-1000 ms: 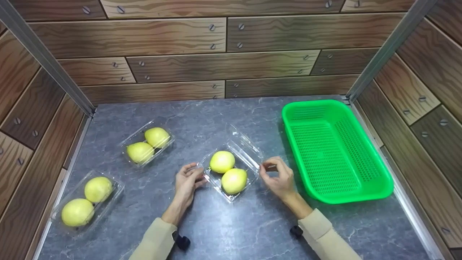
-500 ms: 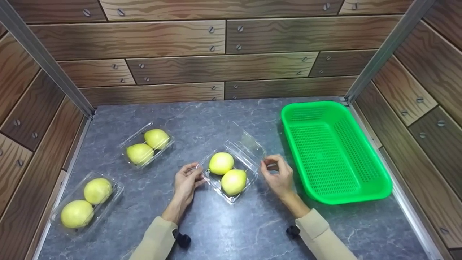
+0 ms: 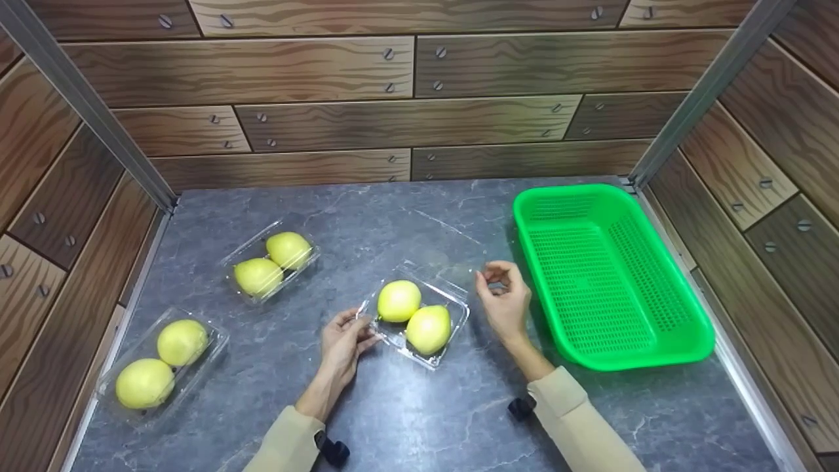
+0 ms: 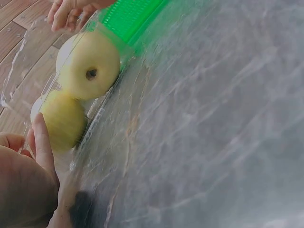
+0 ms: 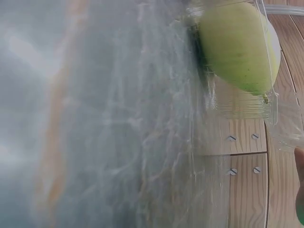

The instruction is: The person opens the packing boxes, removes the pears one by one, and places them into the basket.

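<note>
A clear plastic clamshell box [image 3: 409,354] sits at mid-table with two yellow pears [image 3: 399,301] in it. Its hinged lid [image 4: 29,64] stands swung up, and its far edge shows only as a faint line in the head view. My left hand [image 3: 344,341] pinches the box's left corner, thumb and forefinger on either side of the plastic wall. On the opposite side my right hand [image 3: 506,298] pinches the lid's near corner, fingertips curled together. In the right wrist view only a bit of a digit [image 5: 300,166] shows beside the plastic.
A green perforated basket [image 3: 678,314] stands on the right of the grey marbled table [image 3: 406,426]. To the left lie two more clear clamshell boxes, one farther back [image 3: 254,300] and one nearer [image 3: 213,357], each with two yellow pears. Wood-patterned panels [image 3: 314,72] enclose the table.
My right hand has moved away from me, and the lid has tilted with it from the box. The box has turned slightly, while my left hand keeps its corner.
</note>
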Tool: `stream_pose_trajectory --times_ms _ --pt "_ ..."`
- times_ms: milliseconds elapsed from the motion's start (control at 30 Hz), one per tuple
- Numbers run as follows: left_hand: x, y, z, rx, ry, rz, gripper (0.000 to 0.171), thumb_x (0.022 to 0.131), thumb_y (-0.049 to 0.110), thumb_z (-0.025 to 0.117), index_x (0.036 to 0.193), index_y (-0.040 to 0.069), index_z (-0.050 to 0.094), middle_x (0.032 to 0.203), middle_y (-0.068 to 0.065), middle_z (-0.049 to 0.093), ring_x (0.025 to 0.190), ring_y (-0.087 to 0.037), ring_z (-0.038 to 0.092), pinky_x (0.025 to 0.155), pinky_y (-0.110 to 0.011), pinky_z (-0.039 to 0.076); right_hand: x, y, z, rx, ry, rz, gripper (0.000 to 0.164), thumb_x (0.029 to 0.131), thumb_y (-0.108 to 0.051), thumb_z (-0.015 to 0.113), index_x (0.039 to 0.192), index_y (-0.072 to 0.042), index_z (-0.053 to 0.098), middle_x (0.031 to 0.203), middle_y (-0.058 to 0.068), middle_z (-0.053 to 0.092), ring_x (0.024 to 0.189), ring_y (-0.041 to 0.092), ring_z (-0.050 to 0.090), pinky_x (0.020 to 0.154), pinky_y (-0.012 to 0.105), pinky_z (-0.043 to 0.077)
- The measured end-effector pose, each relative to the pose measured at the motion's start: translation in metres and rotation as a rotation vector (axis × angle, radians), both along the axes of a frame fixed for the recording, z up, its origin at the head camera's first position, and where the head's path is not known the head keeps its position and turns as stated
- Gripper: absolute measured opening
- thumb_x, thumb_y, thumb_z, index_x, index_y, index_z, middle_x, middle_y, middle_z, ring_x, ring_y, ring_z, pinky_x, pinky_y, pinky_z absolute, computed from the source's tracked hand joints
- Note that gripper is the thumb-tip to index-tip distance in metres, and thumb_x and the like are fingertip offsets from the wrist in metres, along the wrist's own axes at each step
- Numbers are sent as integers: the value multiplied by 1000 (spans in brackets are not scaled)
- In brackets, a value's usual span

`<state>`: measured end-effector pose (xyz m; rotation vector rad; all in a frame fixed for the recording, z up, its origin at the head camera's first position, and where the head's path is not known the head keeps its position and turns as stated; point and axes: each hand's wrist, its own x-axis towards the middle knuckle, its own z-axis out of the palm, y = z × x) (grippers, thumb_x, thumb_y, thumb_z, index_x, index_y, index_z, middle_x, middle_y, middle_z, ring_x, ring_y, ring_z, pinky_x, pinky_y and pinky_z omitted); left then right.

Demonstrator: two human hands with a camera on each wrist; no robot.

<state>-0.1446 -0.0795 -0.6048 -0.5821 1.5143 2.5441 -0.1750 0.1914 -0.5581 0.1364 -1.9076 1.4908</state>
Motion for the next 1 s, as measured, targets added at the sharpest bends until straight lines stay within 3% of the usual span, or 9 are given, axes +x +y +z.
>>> stream_pose_trajectory --times_ms 100,333,667,867,1000 --pt "5 1 0 5 3 0 25 94 -5 66 115 -2 53 80 1 66 63 -8 64 61 -23 65 -3 -3 3 -59 -37 3 21 85 19 72 103 17 62 80 28 63 72 0 61 54 8 51" --pt "16 3 0 18 -3 18 23 94 -7 65 110 1 51 80 0 64 65 -9 64 63 -26 67 -22 2 -13 -93 -85 -15 25 85 15 75 108 12 65 84 28 65 71 1 61 54 8 50" --pt "29 8 -1 22 -2 14 24 94 -6 66 109 1 48 81 -1 62 67 -10 65 69 -29 68 -38 6 -13 -159 -122 59 27 86 10 78 111 11 67 83 23 64 65 5 61 49 16 55" --pt "35 7 0 22 -20 -14 25 94 -2 68 109 1 49 83 -2 63 68 -10 69 72 -29 69 -44 8 -14 -183 -165 71 31 86 10 78 114 14 66 86 26 66 62 3 61 48 17 56" --pt "33 1 1 -12 -38 -54 30 95 4 70 118 -2 51 90 -2 67 69 -11 70 71 -29 69 -46 9 -14 -204 -192 96 32 86 9 78 115 15 67 87 24 67 62 3 64 48 18 57"
